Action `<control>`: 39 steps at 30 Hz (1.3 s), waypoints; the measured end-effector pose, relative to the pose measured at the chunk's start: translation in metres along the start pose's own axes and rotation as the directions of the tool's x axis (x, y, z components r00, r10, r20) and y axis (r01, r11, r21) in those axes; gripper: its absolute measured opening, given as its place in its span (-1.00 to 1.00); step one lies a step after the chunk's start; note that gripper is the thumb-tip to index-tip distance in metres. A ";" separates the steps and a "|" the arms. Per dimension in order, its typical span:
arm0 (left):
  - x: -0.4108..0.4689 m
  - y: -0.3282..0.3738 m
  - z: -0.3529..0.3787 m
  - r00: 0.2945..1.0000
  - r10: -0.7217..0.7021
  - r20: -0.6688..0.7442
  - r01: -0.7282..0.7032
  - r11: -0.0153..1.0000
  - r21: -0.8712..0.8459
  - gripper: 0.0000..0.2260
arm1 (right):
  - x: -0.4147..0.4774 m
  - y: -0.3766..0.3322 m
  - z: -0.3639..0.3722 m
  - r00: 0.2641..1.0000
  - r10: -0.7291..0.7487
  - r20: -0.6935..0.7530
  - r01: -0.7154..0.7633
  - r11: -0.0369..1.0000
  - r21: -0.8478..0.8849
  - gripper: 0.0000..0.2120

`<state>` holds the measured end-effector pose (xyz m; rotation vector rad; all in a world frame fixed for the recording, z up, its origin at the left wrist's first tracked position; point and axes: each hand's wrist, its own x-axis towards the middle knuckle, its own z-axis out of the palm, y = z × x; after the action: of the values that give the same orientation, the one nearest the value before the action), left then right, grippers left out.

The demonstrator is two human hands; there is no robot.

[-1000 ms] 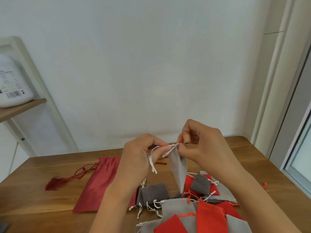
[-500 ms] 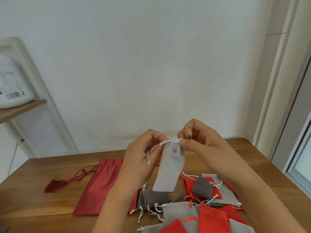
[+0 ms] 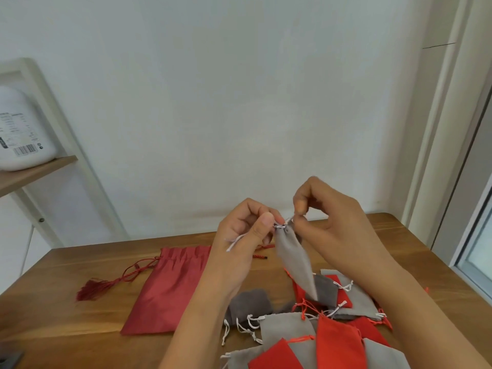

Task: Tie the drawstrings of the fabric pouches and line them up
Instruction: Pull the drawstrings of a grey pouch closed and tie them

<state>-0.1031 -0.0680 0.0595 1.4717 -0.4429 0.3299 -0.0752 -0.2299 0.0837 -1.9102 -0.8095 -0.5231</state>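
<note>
A small light grey pouch [image 3: 294,258] hangs in the air above the table, its mouth gathered tight at the top. My left hand [image 3: 246,235] pinches the white drawstring on the left of the gathered mouth, and a loose string end [image 3: 234,242] trails across its palm. My right hand [image 3: 323,211] pinches the string on the right of the mouth, fingers curled. Below lies a heap of small pouches [image 3: 327,328] in red, light grey and dark grey with white or orange strings.
A large dark red drawstring bag [image 3: 170,286] with a tassel [image 3: 90,288] lies flat on the wooden table [image 3: 66,328] to the left. A shelf [image 3: 34,171] with a white container [image 3: 18,129] stands at the far left. A wall is behind, a door frame at right.
The pouch has turned edge-on and its mouth is now drawn tighter. My right hand has lifted slightly with the string, and the loose end now lies across my left palm.
</note>
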 end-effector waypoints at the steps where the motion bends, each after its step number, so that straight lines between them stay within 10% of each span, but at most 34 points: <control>1: 0.000 0.000 0.001 1.000 -0.001 0.016 0.001 1.000 -0.006 -0.84 | 0.001 -0.002 -0.001 0.993 0.110 0.029 -0.114 0.968 0.223 -0.73; 5: 0.000 -0.001 0.003 1.000 -0.016 0.024 0.016 1.000 0.001 -0.84 | 0.003 -0.001 0.000 0.921 0.325 0.214 -0.384 0.659 0.647 -0.74; 11: -0.001 0.003 0.001 1.000 -0.014 -0.019 0.015 1.000 0.019 -0.91 | 0.003 0.003 0.003 0.987 0.161 -0.023 -0.152 0.964 0.217 -0.68; 16: -0.001 0.004 0.004 0.999 -0.028 -0.027 0.029 0.999 0.022 -0.90 | -0.002 0.002 0.016 0.989 -0.095 -0.117 0.085 0.992 -0.091 -0.79; 30: 0.002 0.013 -0.008 0.895 -0.411 -0.171 0.423 0.905 0.043 -0.74 | -0.003 0.000 0.023 0.960 -0.273 0.062 0.273 0.962 0.004 -0.77; 39: -0.004 0.027 -0.022 0.938 -0.346 0.024 0.326 0.903 0.278 -0.75 | -0.007 -0.002 0.033 0.972 -0.232 0.037 0.228 0.970 0.081 -0.60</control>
<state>-0.1175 -0.0435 0.0807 1.7997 -0.1972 0.0597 -0.0810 -0.2019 0.0656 -1.7742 -1.0744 -0.5815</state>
